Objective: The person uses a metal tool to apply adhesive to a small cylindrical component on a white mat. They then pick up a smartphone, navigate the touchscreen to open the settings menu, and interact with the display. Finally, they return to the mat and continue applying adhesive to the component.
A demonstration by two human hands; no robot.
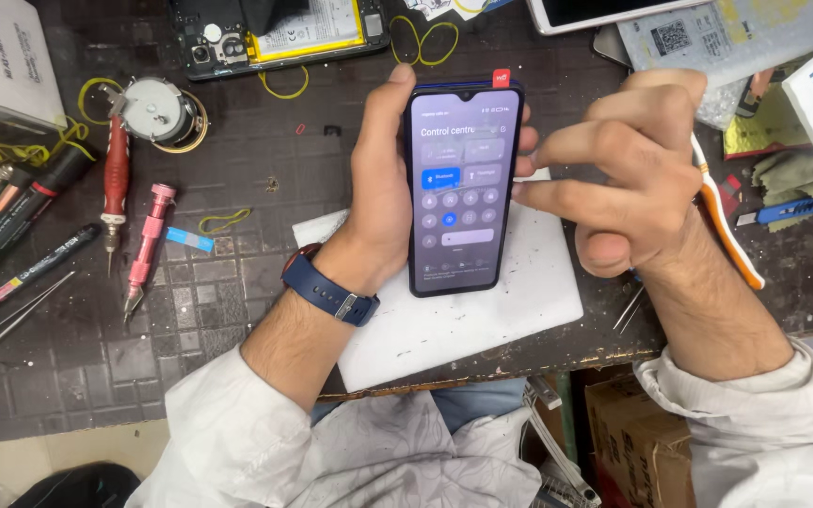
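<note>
A dark, scuffed workbench top with a grid-patterned mat (190,310) fills the view, and near its front edge lies a white rectangular plastic pad (482,320), flat and speckled. Above that pad, the left hand (378,202) clasps a dark-blue slab smartphone with a lit screen (464,188), thumb along one long side and fingertips showing at the other, the phone upright and lifted off the pad. The right hand (628,179) hangs just beside the phone's right side, grasping nothing, fingers loosely curled, with the forefinger stretched toward the screen edge; touching or not, can't tell. A navy wristwatch strap (329,292) wraps the left wrist. At the back edge sits an opened phone chassis with a yellow-bordered battery (279,33). Over toward the left edge: a round silver metal spool (154,110), a red-handled screwdriver (116,183), a pink metal precision screwdriver (148,240). Smallest, a yellow rubber band (225,221) beside them.
</note>
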